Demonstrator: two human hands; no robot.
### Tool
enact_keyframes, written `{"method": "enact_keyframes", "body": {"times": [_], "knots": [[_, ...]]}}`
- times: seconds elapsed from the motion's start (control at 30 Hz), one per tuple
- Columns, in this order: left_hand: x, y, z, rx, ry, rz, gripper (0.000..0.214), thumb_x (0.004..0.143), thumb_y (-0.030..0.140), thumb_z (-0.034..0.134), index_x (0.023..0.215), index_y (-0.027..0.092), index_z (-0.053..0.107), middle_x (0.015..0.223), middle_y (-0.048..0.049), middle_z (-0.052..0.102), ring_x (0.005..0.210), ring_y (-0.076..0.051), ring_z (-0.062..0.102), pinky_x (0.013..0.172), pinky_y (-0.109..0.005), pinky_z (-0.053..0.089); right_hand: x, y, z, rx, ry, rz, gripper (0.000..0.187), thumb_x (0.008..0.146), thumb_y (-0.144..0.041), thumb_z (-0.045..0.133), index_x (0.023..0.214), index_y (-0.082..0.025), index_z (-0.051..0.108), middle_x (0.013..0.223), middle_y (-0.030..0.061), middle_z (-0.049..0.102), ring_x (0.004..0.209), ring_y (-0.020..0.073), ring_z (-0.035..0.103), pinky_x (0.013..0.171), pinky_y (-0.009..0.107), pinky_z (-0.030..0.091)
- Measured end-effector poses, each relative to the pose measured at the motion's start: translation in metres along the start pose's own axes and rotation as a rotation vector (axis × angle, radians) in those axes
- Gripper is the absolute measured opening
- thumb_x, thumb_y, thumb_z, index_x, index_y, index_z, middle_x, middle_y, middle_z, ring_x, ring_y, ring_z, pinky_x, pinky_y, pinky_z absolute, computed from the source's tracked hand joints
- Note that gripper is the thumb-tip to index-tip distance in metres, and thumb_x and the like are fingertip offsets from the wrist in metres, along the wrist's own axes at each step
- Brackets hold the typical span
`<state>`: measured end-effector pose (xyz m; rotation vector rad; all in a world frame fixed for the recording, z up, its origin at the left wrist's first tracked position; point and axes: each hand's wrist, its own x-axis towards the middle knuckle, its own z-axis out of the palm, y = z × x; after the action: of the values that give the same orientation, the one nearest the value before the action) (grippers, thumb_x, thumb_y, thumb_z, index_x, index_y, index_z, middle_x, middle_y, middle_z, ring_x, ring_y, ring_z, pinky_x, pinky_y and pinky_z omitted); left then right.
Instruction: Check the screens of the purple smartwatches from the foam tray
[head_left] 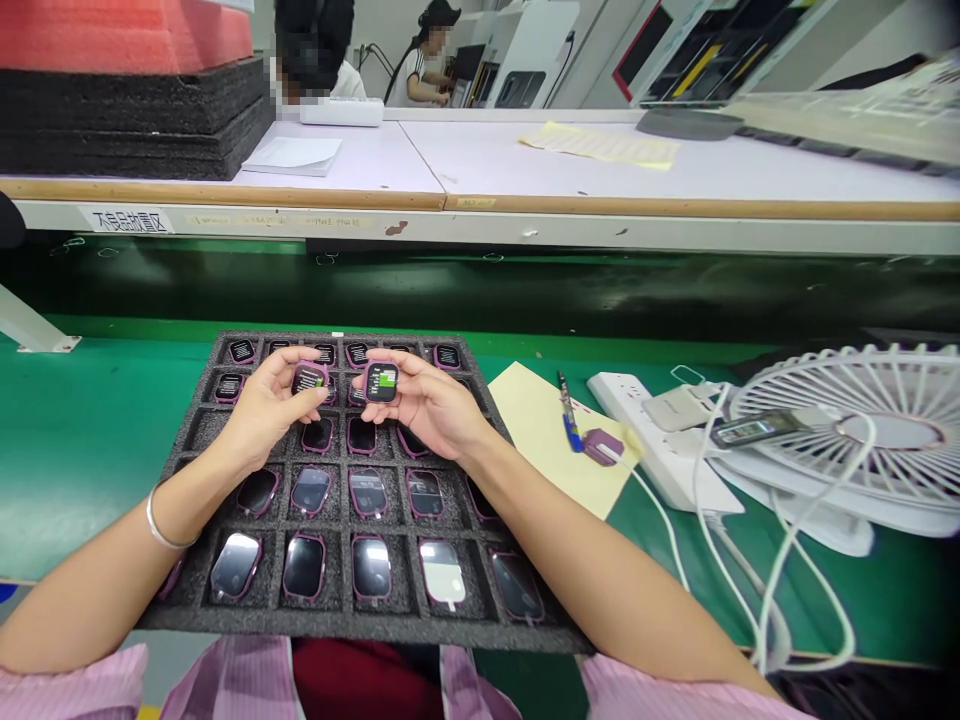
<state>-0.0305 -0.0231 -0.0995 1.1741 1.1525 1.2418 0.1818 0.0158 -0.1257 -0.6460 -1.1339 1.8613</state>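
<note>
Pink sleeves (71,690) nearest, the half-curled left hand (266,402) pinches one watch (307,382), the right hand (435,402) another watch (380,383).

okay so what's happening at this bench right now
A person's left hand holds one lit watch, and the right hand holds a second lit watch, both over a black foam tray. More watches lie in it. Right of the tray is a yellow sheet.
</note>
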Motion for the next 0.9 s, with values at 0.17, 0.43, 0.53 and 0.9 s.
{"method": "enact_keyframes", "body": {"times": [0.17, 0.43, 0.53, 0.9], "knots": [[-0.003, 0.006, -0.012, 0.013, -0.099, -0.064, 0.06, 0.064, 0.017, 0.079, 0.12, 0.02, 0.056, 0.098, -0.0016, 0.068, 0.061, -0.011, 0.066, 0.06, -0.026, 0.056, 0.002, 0.004, 0.007, -0.071, -0.061, -0.01, 0.057, 0.073, -0.012, 0.07, 0.126, -0.025, 0.052, 0.105, 0.0024, 0.074, 0.073, 0.017, 0.075, 0.068, 0.031, 0.058], [-0.031, -0.007, -0.102, 0.435, -0.037, -0.044, 0.053, 0.066, 0.031, 0.086, 0.116, 0.023, 0.068, 0.093, -0.0048, 0.071, 0.079, -0.021, 0.065, 0.074, -0.032, 0.054, 0.021, 0.026, 0.048, -0.802, -0.263, -0.088, 0.048, 0.079, -0.019, 0.071, 0.124, -0.02, 0.054, 0.102, 0.0061, 0.063, 0.085, 0.0221, 0.068, 0.081, 0.044, 0.055], [-0.042, -0.015, -0.13, 0.725, 0.019, 0.046, 0.049, 0.067, 0.042, 0.085, 0.112, 0.027, 0.074, 0.093, -0.0069, 0.07, 0.09, -0.028, 0.061, 0.084, -0.038, 0.05, 0.03, 0.039, 0.07, -1.254, -0.264, -0.25, 0.046, 0.079, -0.026, 0.077, 0.122, -0.014, 0.063, 0.121, 0.015, 0.057, 0.111, 0.0319, 0.059, 0.098, 0.054, 0.044], [-0.032, -0.003, -0.113, 1.283, -0.147, 0.21, 0.06, 0.09, 0.053, 0.06, 0.143, 0.026, 0.056, 0.119, -0.0117, 0.056, 0.11, -0.032, 0.048, 0.101, -0.051, 0.042, 0.019, -0.001, 0.065, -1.679, -0.278, -0.256, 0.036, 0.102, -0.038, 0.059, 0.132, -0.02, 0.065, 0.136, 0.0164, 0.06, 0.128, 0.0334, 0.052, 0.101, 0.049, 0.034]]}}
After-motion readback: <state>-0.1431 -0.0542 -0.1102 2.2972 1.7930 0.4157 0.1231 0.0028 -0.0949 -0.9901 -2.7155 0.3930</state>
